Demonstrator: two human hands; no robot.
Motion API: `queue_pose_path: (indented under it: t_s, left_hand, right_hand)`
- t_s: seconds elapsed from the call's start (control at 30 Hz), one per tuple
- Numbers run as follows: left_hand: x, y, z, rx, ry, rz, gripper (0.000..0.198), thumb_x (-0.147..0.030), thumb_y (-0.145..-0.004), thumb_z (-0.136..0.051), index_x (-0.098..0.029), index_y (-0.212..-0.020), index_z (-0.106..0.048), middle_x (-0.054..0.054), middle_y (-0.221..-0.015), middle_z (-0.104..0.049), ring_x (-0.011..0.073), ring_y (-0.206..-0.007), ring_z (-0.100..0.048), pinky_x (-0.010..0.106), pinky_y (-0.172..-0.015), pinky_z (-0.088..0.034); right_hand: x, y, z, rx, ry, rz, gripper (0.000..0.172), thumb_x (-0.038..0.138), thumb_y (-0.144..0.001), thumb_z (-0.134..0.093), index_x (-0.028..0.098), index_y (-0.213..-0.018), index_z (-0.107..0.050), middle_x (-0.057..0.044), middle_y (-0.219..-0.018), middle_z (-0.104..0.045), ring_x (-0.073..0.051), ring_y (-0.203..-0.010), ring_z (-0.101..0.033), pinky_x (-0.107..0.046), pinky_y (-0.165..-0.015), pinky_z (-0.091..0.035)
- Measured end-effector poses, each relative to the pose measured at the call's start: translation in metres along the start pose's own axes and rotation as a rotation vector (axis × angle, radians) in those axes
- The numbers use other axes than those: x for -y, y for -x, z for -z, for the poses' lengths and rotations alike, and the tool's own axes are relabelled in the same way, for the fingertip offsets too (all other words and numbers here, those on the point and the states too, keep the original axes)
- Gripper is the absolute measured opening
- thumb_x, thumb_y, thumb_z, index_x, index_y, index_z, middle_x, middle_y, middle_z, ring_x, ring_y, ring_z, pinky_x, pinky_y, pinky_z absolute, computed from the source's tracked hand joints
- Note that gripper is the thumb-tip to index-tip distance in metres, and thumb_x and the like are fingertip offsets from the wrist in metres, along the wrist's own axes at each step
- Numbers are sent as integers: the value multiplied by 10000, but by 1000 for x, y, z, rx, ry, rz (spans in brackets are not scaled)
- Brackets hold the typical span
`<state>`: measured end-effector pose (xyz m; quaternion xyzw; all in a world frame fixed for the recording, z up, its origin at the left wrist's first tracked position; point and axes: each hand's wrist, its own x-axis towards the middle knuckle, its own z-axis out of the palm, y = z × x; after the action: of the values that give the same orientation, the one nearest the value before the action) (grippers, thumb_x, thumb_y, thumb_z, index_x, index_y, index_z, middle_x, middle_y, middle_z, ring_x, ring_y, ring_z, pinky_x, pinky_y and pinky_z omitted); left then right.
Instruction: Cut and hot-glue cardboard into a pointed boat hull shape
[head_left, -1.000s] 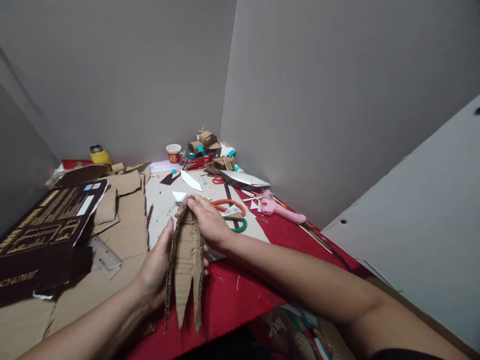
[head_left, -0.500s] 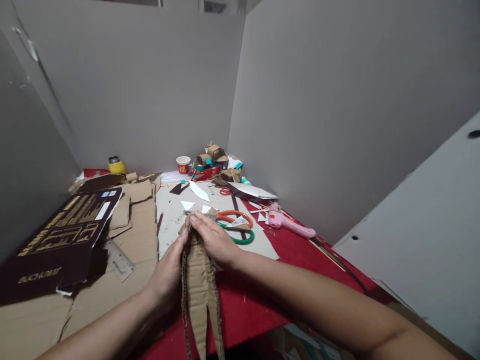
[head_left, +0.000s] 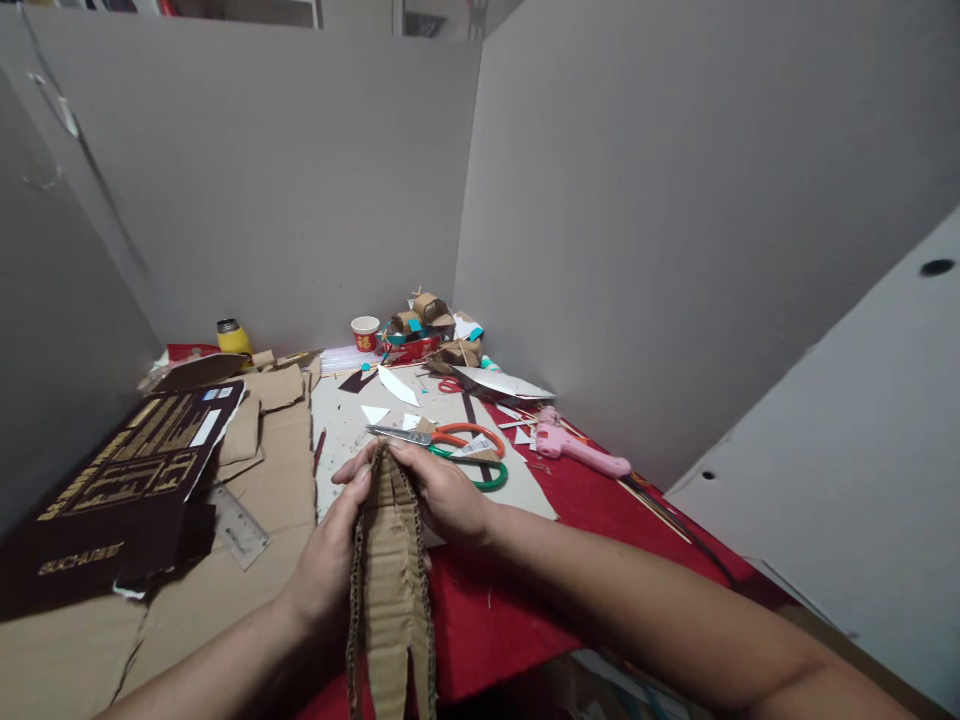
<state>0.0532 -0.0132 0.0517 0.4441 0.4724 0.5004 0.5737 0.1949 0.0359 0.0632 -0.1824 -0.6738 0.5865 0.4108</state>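
Between my hands is a long folded piece of corrugated cardboard (head_left: 388, 590), narrow at its far end and split toward the near end. Its ragged fluted edges face up. My left hand (head_left: 334, 535) grips the left side, with the thumb near the tip. On the right side, my right hand (head_left: 450, 490) is closed around it, thumb also near the tip. Just beyond my right hand lie scissors (head_left: 472, 445) with one orange and one green handle, blades pointing left. A barcode label sits on them.
A pink glue gun (head_left: 577, 447) lies at the right on the red cloth (head_left: 495, 620). Left are a dark printed box panel (head_left: 120, 490), a clear ruler (head_left: 238, 525) and cardboard sheets. Behind stand a paper cup (head_left: 365, 334), a yellow bottle (head_left: 234, 337) and a scrap pile (head_left: 427, 325).
The cardboard piece has shifted slightly left and toward me, its far end now more visible. My fingers have moved off the tip, and the scissor blades show fully.
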Motion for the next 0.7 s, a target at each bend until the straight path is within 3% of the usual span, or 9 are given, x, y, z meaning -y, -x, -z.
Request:
queue_pose_path:
  t_s: [0.13,0.3,0.43,0.7]
  left_hand:
    - [-1,0,-1,0,50,17,467,-485,-882,-539,-193,-1230,-651,51,-1303,-646,266,-1356,-427,383,-1159,-278]
    - [-5,2,-3,-24,118,3,401,-436,-863,-574,-198,-1166,-687,41,-1253,-678,284,-1361,-416,403,-1145,-313]
    - [0,1,2,-23,119,12,338,-416,-849,-599,-210,-1089,-720,40,-1228,-691,302,-1355,-421,424,-1128,-351]
    - [5,1,5,-86,-13,-35,335,-395,-839,-583,-233,-1095,-726,11,-1321,-633,241,-1429,-297,361,-1202,-157]
  right_hand:
    - [0,0,-1,-9,-38,42,386,435,-972,-378,207,-917,-685,-56,-1045,-702,-225,-1079,-602,-393,-1010,-421]
    - [-7,0,-8,-78,-295,-13,408,549,-884,-551,169,-925,-695,-65,-926,-724,-219,-925,-666,-374,-876,-511]
    - [-6,1,-9,-113,-229,-49,458,588,-865,-559,161,-902,-720,-53,-852,-726,-204,-863,-675,-367,-874,-510]
    - [-3,0,-8,-105,-151,-6,482,602,-876,-529,162,-897,-725,-66,-873,-714,-209,-899,-655,-363,-879,-509]
